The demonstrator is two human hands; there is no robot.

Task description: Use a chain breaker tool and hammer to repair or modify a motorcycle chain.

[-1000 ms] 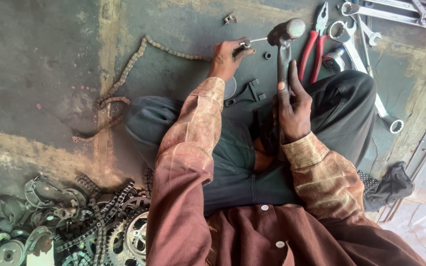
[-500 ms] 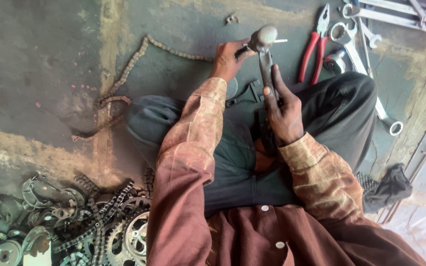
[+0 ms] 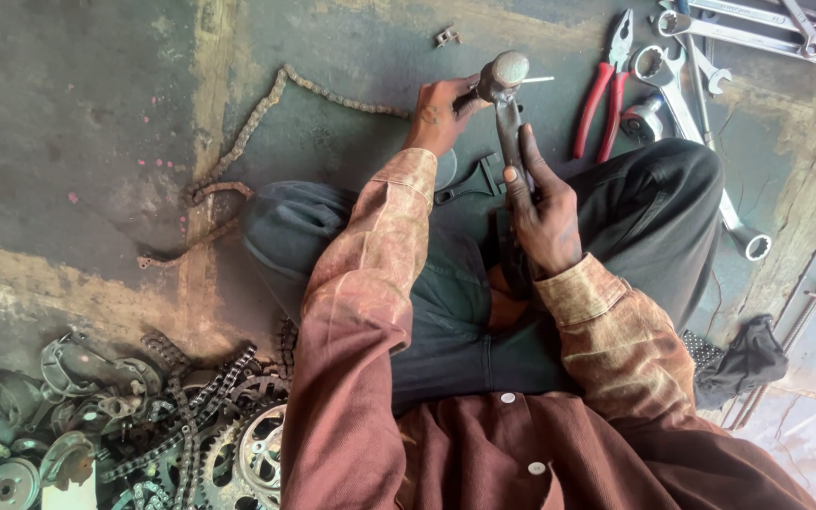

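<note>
Dull grey steel hammer head (image 3: pixel 505 72), worn smooth, on a dark matt handle. Rusty brown metal roller chain (image 3: pixel 266 113), rough and oily. Pliers (image 3: pixel 606 94) with glossy red plastic grips. Bright polished steel spanners (image 3: pixel 710 76). Rough, stained grey-green concrete floor (image 3: pixel 68 113). Greasy dark metal sprockets (image 3: pixel 238 444). Matt black crumpled cloth rag (image 3: pixel 743 364). Faded brown woven cotton sleeves (image 3: pixel 370 274).

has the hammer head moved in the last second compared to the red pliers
Yes. The hammer head in the right hand has swung left, away from the red pliers, and now sits by the left hand.
</note>
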